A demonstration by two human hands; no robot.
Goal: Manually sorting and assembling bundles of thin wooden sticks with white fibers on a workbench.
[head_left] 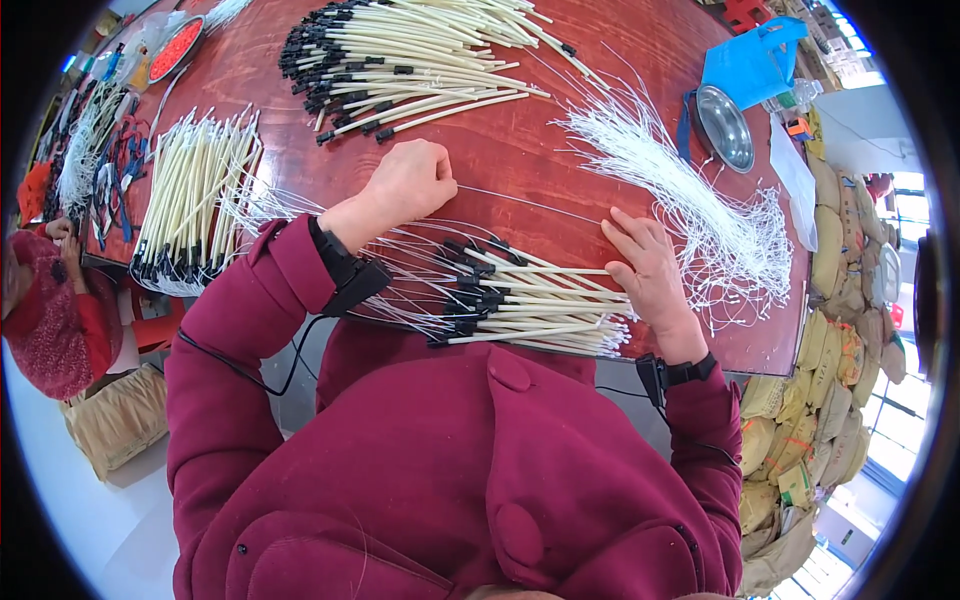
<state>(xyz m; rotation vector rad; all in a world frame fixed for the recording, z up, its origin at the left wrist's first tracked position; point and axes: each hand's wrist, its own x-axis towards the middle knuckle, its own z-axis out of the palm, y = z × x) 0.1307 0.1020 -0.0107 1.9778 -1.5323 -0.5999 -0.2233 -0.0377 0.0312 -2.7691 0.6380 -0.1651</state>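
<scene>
Red-brown wooden table (560, 150) bore cream tubes with black end caps (520, 300) at 6 o'clock. Left hand (410, 180), fingers curled together, pinched a thin white wire (530, 205); right hand (650, 265) pressed it flat, fingers slightly spread. Wire appeared light, springy and slippery, best gripped near its end.

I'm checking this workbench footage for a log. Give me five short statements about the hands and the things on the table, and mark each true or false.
1. The left hand is closed in a fist around a thin wire. True.
2. The right hand holds the metal bowl. False: it lies flat on the table, fingers spread, with the bowl far off by the blue bag.
3. A pile of cream tubes with black ends lies between the hands. True.
4. The table is green. False: it is reddish brown.
5. Both wrists carry black straps. True.
</scene>
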